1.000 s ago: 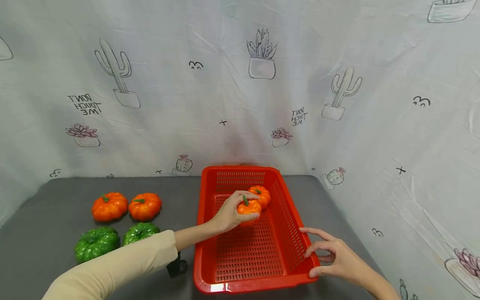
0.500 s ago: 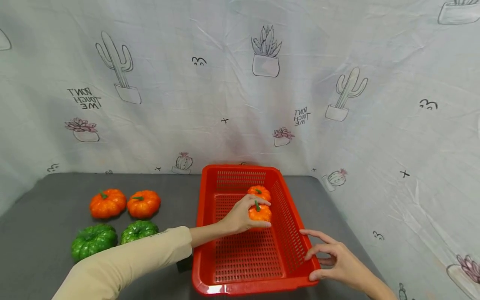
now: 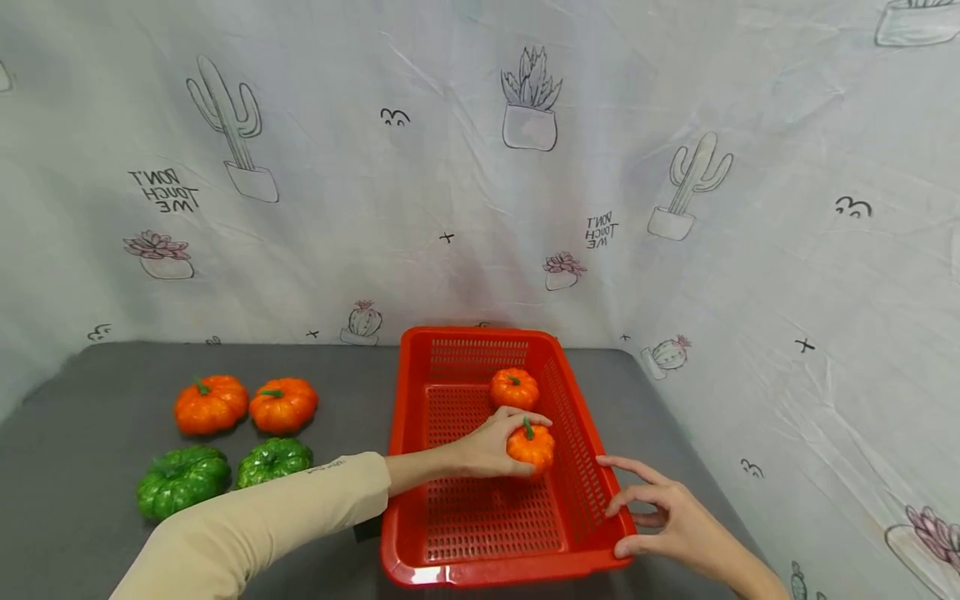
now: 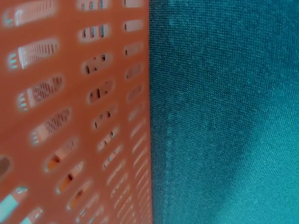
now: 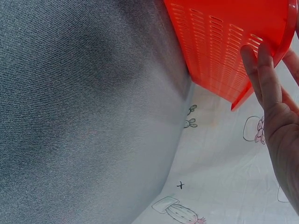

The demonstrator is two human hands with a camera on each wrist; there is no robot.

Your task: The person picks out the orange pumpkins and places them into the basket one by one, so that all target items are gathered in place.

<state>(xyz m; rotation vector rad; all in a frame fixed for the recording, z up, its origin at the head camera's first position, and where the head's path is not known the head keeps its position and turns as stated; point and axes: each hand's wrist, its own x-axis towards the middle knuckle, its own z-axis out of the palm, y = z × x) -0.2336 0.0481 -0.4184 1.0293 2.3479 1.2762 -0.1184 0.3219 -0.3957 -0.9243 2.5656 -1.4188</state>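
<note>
My left hand (image 3: 498,444) is inside the red plastic basket (image 3: 506,571), its thumb and fingers gripping a small orange pumpkin (image 3: 531,448) with a green stem. Farther back in the basket sits another orange pumpkin (image 3: 514,389), a little apart from the held one. The right hand (image 3: 667,517) holds the basket's rim at the near right corner, and in the right wrist view its fingers (image 5: 268,77) lie along the outer wall. Only the slotted basket wall (image 4: 70,116) and dark cloth fill the left wrist view; the left hand is hidden there.
Left of the basket, two orange pumpkins (image 3: 283,405) stand behind two green pumpkins (image 3: 274,463) on the grey tabletop (image 3: 90,400). The sleeved left forearm (image 3: 277,521) passes over the basket's left rim. A cactus-print curtain (image 3: 337,167) hangs behind and to the right.
The left hand has carried the orange pumpkin rightward and toward the near side, away from the other pumpkin in the basket. The right hand stays at the rim.
</note>
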